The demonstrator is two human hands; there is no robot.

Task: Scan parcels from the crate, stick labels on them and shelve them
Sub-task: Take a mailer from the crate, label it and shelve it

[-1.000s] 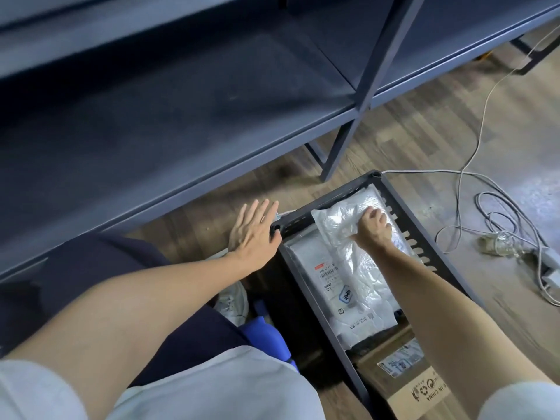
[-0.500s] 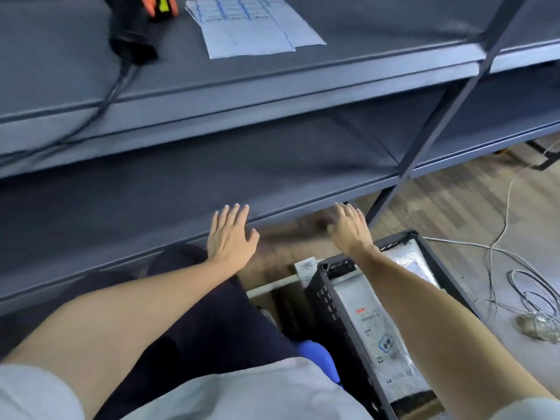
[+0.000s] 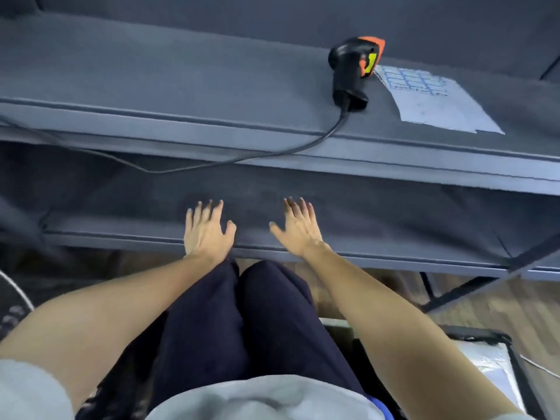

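Both hands reach forward over the lower shelf (image 3: pixel 394 225), palms down and fingers spread. My left hand (image 3: pixel 207 230) and my right hand (image 3: pixel 298 228) hold nothing. A black and orange barcode scanner (image 3: pixel 353 71) lies on the upper shelf (image 3: pixel 181 95), its cable running left over the shelf edge. Beside it on the right lies a white label sheet (image 3: pixel 436 101) with blue squares. The black crate (image 3: pixel 515 362) shows at the bottom right, with a white plastic parcel (image 3: pixel 488 368) inside it.
Dark trousers over my knees (image 3: pixel 257 313) fill the middle foreground. A diagonal shelf brace (image 3: pixel 485 283) crosses the wooden floor (image 3: pixel 530 304) at right. A round dark object (image 3: pixel 12 304) sits at the left edge.
The view swung up and left from the crate to the shelves. My right hand let go of the parcel in the crate and both hands moved forward over the lower shelf.
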